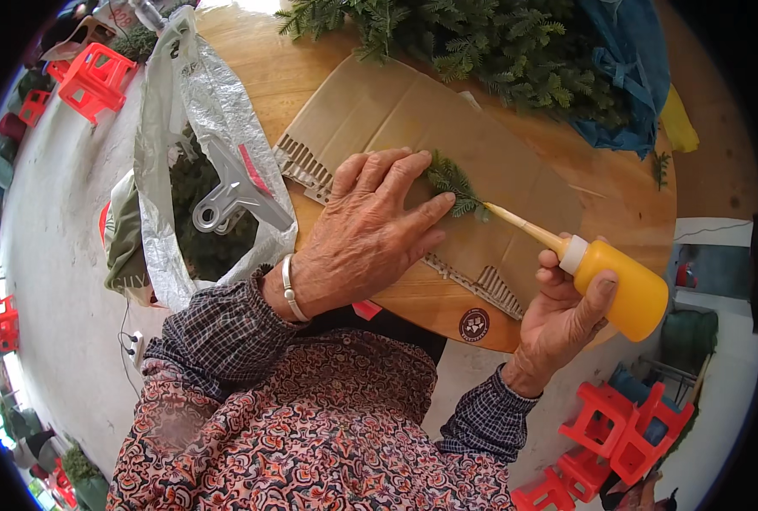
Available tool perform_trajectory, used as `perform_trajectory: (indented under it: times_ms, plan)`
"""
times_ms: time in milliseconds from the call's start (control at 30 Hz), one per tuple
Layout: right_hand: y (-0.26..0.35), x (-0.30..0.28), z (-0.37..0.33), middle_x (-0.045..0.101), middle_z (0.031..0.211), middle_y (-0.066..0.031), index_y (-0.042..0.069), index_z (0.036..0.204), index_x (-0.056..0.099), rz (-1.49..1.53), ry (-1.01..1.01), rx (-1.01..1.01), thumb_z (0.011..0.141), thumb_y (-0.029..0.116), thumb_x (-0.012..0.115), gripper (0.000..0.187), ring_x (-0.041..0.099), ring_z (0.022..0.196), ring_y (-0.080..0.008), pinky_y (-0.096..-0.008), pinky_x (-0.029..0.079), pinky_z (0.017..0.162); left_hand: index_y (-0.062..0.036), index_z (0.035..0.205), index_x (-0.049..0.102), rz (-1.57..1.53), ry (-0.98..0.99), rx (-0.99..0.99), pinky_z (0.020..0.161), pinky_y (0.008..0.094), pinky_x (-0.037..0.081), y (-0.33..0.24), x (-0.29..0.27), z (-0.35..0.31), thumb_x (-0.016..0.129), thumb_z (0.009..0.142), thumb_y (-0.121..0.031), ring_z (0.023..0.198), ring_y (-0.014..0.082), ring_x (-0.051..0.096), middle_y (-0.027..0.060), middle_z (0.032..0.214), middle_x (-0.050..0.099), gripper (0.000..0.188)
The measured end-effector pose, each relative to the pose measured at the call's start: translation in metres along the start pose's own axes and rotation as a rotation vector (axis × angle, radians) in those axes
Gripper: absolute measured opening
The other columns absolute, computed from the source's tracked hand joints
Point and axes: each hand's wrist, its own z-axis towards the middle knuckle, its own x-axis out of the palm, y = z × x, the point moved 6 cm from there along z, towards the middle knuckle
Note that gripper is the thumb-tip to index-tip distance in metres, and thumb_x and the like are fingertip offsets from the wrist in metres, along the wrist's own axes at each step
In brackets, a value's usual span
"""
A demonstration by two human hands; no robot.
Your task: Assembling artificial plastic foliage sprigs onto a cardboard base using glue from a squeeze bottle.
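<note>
At the far left, a red stool point(92, 83) stands on the floor beyond the desk. To the right of it, a translucent white plastic bag point(219, 94) gapes wide, with dark green foliage point(213, 255) inside and a grey plastic clamp point(236, 183) across its mouth. A green cloth bag point(126, 243) hangs just left of it.

Next comes the left hand point(379, 213), a pale bracelet point(288, 288) around its wrist. Its grip is half open: the fingers are gently bent over a piece of cardboard point(490, 247), and the thumb and index finger stand apart around the left part of a small green sprig point(451, 179). How firmly they hold it is hidden. The sprig lies over the cardboard, its leafy end pointing right. Under the cardboard is the wooden desk point(622, 183), with a round dark sticker point(474, 324) at its near edge. On the far side, a heap of green branches point(490, 51) spreads beside a blue plastic bag point(630, 60).

Farther right, the right hand point(562, 315) has its grip closed around a yellow bottle point(622, 285). The bottle is tilted, and its long nozzle point(524, 226) points left and meets the sprig's right end. A loose twig point(661, 169) lies near the desk's right edge. At the near right, red stools point(605, 422) stand on the floor.
</note>
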Motion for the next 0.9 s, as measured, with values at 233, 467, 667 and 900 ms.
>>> perform_trajectory:
  times_ms: [233, 467, 667, 900]
  plan:
    - [0.003, -0.011, 0.006, 0.063, 0.097, -0.0208, 0.001, 0.121, 0.05, 0.005, -0.054, 0.006, 0.09, 0.033, 0.061, 0.046, 0.065, 0.068, -0.0212, -0.0191, 0.053, 0.056, -0.0147, 0.108, 0.066, -0.011, 0.015, 0.001, 0.099, 0.0404, 0.028, -0.002, 0.004, 0.005, 0.069, 0.076, -0.025, 0.118, 0.0265, 0.043, 0.0101, 0.131, 0.046, 0.033]
    - [0.003, -0.02, 0.014, 0.063, 0.096, -0.021, 0.0, 0.12, 0.05, -0.009, -0.076, 0.016, 0.089, 0.034, 0.061, 0.047, 0.065, 0.067, -0.0209, -0.018, 0.052, 0.055, -0.0142, 0.108, 0.067, -0.008, 0.022, 0.004, 0.099, 0.0406, 0.028, -0.003, 0.005, 0.008, 0.069, 0.076, -0.024, 0.119, 0.0268, 0.043, 0.0105, 0.132, 0.045, 0.033]
    - [0.003, -0.023, 0.017, 0.064, 0.096, -0.0207, 0.001, 0.12, 0.051, 0.045, -0.044, 0.026, 0.09, 0.031, 0.06, 0.043, 0.066, 0.066, -0.0216, -0.0198, 0.053, 0.055, -0.0134, 0.107, 0.067, -0.015, 0.032, 0.003, 0.099, 0.0407, 0.028, -0.003, 0.005, 0.009, 0.069, 0.076, -0.023, 0.119, 0.0271, 0.043, 0.0108, 0.132, 0.045, 0.032]
    - [0.001, -0.031, 0.023, 0.064, 0.096, -0.0197, 0.001, 0.119, 0.052, 0.193, -0.143, 0.073, 0.089, 0.036, 0.061, 0.046, 0.065, 0.067, -0.021, -0.0189, 0.052, 0.054, -0.0117, 0.105, 0.067, -0.043, 0.022, 0.021, 0.098, 0.0405, 0.029, -0.003, 0.003, 0.008, 0.068, 0.077, -0.022, 0.117, 0.0271, 0.044, 0.011, 0.132, 0.046, 0.03]
